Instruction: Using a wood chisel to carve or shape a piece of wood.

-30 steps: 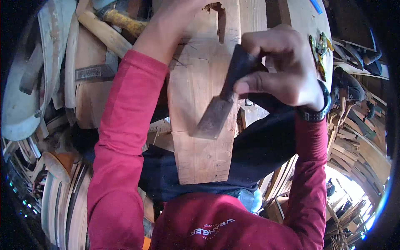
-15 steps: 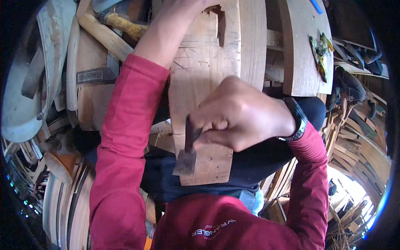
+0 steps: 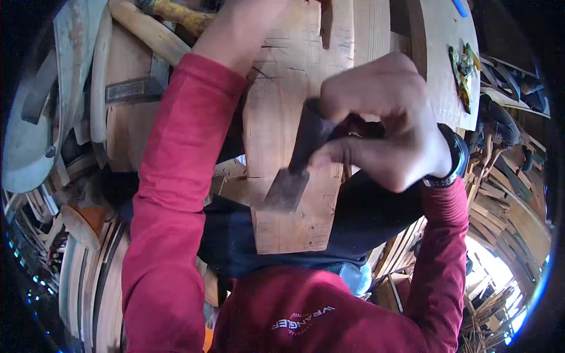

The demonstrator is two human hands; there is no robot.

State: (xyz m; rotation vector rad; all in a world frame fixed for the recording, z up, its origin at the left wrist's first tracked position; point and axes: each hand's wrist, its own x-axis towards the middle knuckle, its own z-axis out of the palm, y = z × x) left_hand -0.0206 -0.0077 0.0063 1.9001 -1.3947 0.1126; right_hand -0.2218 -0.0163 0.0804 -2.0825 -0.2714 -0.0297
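Observation:
A tapered wooden board (image 3: 294,229) lies lengthwise across my lap, with dark marks and a long cut-out near its far end. My right hand (image 3: 379,120) grips the dark handle of a wide flat chisel (image 3: 285,191), whose blade slants down toward the lower left over the board's near part and is blurred. My left hand (image 3: 259,15) reaches to the board's far end; its fingers lie beyond the top edge of the frame.
Yellow-handled tool (image 3: 182,17), curved wooden pieces (image 3: 147,32) and metal straight edge (image 3: 129,88) lie left. A pale plank (image 3: 438,70) bears pliers (image 3: 462,73) at right. Another person (image 3: 497,126) is at far right, among stacked offcuts (image 3: 497,206).
Since half a second ago my right hand and the chisel have risen up and to the right, after dipping toward the board's near end. The board has shifted slightly up and right in view.

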